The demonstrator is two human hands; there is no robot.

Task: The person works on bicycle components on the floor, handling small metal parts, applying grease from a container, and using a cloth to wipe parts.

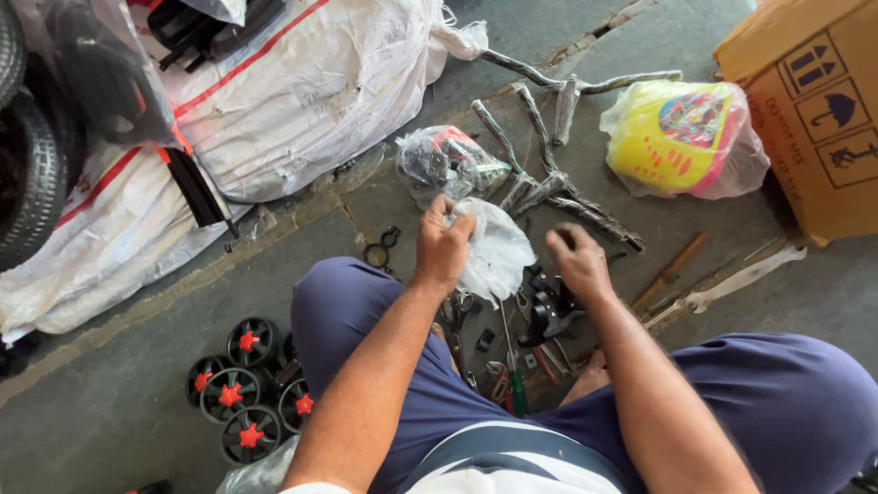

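Note:
My left hand [443, 245] grips a crumpled clear plastic bag [497, 252] and holds it above the floor between my knees. My right hand [578, 261] is lower and to the right, fingers curled over small black parts [549, 311]; whether it grips one I cannot tell. Beneath both hands lies a heap of tools and hardware, among them pliers [498, 377] and a green-handled screwdriver [518, 389].
Several black wheels with red hubs [245, 389] stand at the lower left. Wrapped metal frame tubes [549, 165], a bag of parts [448, 160], a bagged yellow plastic piece [681, 137], a cardboard box [814, 110], a large white sack [302, 91], tyres [27, 174] and wrenches [722, 288] surround me.

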